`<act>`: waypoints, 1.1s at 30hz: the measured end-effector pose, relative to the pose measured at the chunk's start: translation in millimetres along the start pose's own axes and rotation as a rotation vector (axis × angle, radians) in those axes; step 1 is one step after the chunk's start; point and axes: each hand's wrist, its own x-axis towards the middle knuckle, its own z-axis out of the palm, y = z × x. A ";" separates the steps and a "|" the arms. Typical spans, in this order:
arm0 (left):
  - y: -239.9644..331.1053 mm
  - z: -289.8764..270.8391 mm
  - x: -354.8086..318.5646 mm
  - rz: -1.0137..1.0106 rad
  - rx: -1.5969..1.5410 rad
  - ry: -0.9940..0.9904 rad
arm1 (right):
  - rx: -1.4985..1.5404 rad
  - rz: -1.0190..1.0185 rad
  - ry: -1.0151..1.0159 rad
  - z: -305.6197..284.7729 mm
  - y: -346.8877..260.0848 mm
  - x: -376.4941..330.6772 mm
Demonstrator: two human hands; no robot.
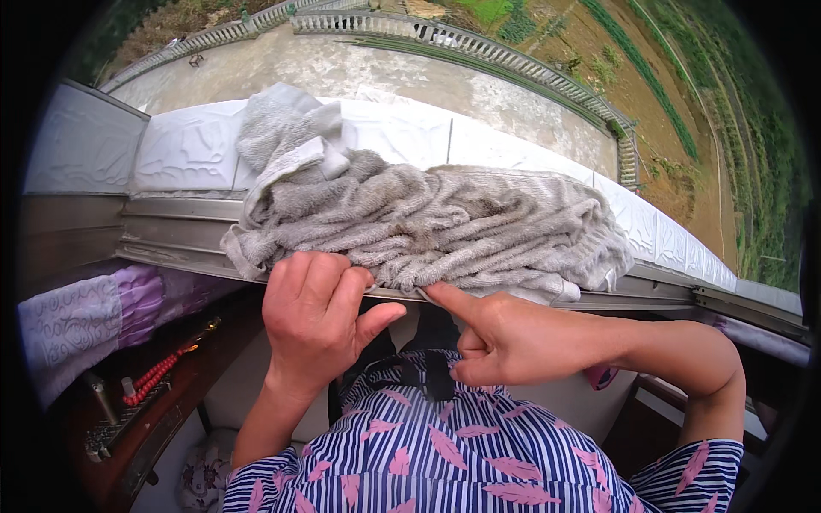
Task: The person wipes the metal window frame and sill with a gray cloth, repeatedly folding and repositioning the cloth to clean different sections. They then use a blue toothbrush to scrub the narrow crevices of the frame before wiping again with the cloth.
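A crumpled grey-beige towel (436, 218) with dark dirt stains lies bunched along the metal window track (175, 224). At its near edge, my left hand (312, 316) has its fingers bent down over the cloth, fingertips hidden, with the thumb sticking out to the right. My right hand (513, 338) comes in from the right side. Its index finger is stretched out, the tip pressing where the towel meets the near lip of the track. The other fingers of that hand are folded into the palm, with nothing visible in them.
Beyond the track runs a white tiled outer ledge (393, 132), high above a concrete yard with a balustrade (453, 36). A lilac-and-white curtain (81, 321) hangs at left. Below it, red beads (158, 376) lie on a dark wooden piece of furniture (162, 445).
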 end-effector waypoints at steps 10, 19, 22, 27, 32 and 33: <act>-68.2 -59.2 -18.9 -0.278 0.150 0.124 | 0.000 0.102 -0.121 6.2 -75.5 67.9; -88.0 -68.9 0.2 -0.356 -0.049 0.103 | 0.112 0.054 -0.113 10.6 -85.4 76.4; -96.5 -76.0 -0.9 -0.402 -0.018 0.192 | 0.161 0.001 -0.147 15.3 -94.6 92.7; -115.9 -92.8 14.9 -0.477 0.028 0.377 | 0.102 -0.070 -0.167 19.0 -131.8 138.8; -122.1 -100.8 24.2 -0.394 0.130 0.355 | 0.118 -0.211 -0.140 17.5 -157.9 185.3; -124.8 -102.2 24.6 -0.439 0.095 0.360 | 0.135 -0.220 -0.083 16.7 -153.4 191.5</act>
